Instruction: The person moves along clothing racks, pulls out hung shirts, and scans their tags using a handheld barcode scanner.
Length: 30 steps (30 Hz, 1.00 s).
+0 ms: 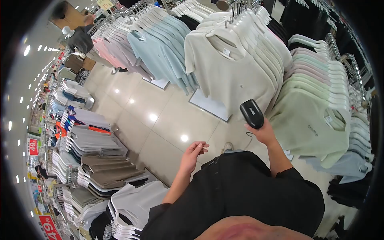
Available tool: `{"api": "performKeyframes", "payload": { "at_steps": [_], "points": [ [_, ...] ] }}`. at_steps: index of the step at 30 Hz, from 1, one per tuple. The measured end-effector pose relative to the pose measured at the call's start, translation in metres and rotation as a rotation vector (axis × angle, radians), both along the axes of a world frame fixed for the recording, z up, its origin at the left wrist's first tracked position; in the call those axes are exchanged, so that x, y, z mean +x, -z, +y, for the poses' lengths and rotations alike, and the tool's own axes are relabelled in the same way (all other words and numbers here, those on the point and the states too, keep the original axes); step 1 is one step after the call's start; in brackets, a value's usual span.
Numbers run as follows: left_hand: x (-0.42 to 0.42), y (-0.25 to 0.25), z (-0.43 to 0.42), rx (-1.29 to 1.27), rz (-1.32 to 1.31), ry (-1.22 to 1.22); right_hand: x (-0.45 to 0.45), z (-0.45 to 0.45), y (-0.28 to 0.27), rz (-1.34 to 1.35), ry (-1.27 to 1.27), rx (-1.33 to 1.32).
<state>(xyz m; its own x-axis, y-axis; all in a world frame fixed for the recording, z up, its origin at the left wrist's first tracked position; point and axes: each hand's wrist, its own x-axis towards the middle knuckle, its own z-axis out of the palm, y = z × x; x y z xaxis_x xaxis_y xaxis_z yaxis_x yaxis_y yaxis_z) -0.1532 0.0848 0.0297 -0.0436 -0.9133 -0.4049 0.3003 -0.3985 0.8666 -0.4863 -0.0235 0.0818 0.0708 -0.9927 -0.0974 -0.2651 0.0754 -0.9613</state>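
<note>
Black short-sleeved shirt [240, 188] on the wearer is nearest the lens, filling bottom centre. Ahead of it, right hand [262, 134] is clamped round the near end of a glossy black, rounded handheld device [252, 113]. Device is up off the tiled beige floor [164, 116], by the lower right edge of the front cream knit T-shirt [234, 72]. Long axis runs from hand outward, away from the torso, far end leaning slightly left toward that shirt; contact with fabric: can't tell. Thin grey cord [249, 140] curls below the hand. Left hand [195, 152] is well apart from the right, over the floor, fingers loosely bent. Cream T-shirt and its row block the way straight ahead; pale green T-shirt [316, 124] crowds the right side. White flat panel [209, 105] sits low by the cream shirt's lower left edge. Light blue T-shirts [154, 52] hang further up the rail. Across the aisle: brown garment [112, 170], red price sign [33, 147].
</note>
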Motion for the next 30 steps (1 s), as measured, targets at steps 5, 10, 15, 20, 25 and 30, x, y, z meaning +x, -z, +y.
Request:
{"api": "performKeyframes", "payload": {
  "at_steps": [5,10,15,20,25,30],
  "points": [
    [-0.026,-0.032,-0.074,-0.17,-0.218,0.051,-0.002,-0.051,-0.003,-0.087,-0.177,-0.097],
    [-0.037,-0.07,-0.15,-0.401,-0.563,0.164,-0.007,-0.077,0.002,-0.212,-0.159,-0.127],
    [-0.062,-0.129,-0.244,-0.715,-0.891,0.185,-0.018,-0.078,0.0,-0.217,-0.148,-0.113],
    [-0.079,-0.145,-0.323,-1.109,-1.262,0.209,-0.018,-0.072,-0.018,-0.27,-0.132,-0.095],
    [-0.083,-0.152,-0.358,-1.162,-1.353,0.356,-0.006,-0.064,-0.023,-0.084,-0.058,-0.253],
    [-0.076,-0.16,-0.38,-1.042,-1.114,0.504,0.022,-0.065,-0.034,-0.078,0.06,-0.226]
  ]
}}
